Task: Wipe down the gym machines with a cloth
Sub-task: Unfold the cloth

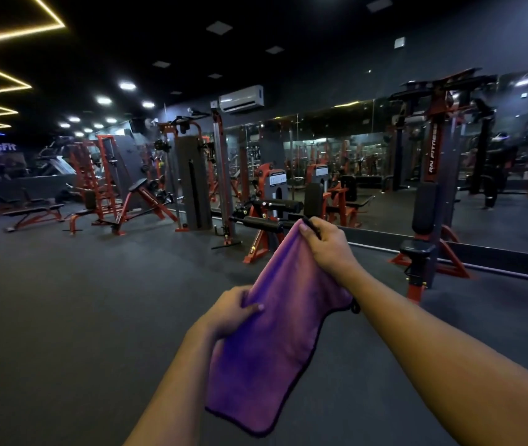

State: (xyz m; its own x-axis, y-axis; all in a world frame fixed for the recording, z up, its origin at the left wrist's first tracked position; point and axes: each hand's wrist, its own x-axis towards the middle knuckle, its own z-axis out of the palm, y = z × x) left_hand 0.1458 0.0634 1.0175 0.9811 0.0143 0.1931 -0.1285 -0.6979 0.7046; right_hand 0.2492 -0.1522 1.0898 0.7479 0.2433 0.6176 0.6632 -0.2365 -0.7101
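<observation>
A purple cloth (275, 333) with a dark stitched edge hangs in front of me over the dark floor. My right hand (327, 243) pinches its top corner, raised and further out. Lower down, my left hand (233, 312) grips the cloth's left edge. Just beyond my right hand stands a red-and-black leg machine (265, 217) with black roller pads. To the right rises a tall red-and-black seated machine (430, 201) against the mirror.
A mirror wall (368, 162) runs along the right side. A cable tower (191, 178), red benches (37, 214) and racks (101, 175) fill the back left. Dark rubber floor (79, 317) stretches open between me and the machines.
</observation>
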